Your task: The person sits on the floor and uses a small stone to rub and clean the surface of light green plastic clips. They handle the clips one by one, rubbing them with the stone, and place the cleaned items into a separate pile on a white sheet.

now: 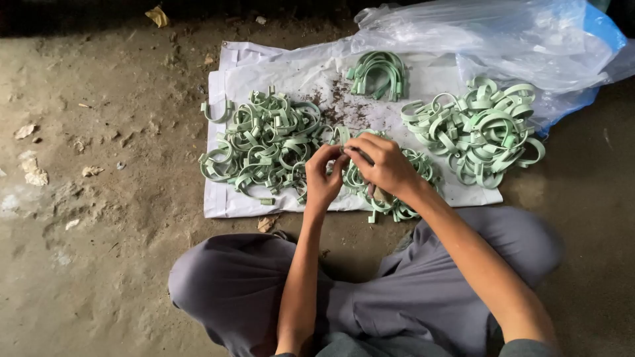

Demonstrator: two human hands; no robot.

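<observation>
Knees [264,284] nearest. My left hand [322,178], right hand [383,165] pinch one clip [344,149] together; loose grip risks drop into pile [264,145].

Pale green clips [268,142], white sheet [218,192], blue-edged clear bag [529,39], grey trousers [238,284].

One package noted: a plastic bag.
Clear plastic bag [503,39] with a blue portion at its right edge, crumpled, lying at upper right on the floor, overlapping the white sheet [228,198].
</observation>
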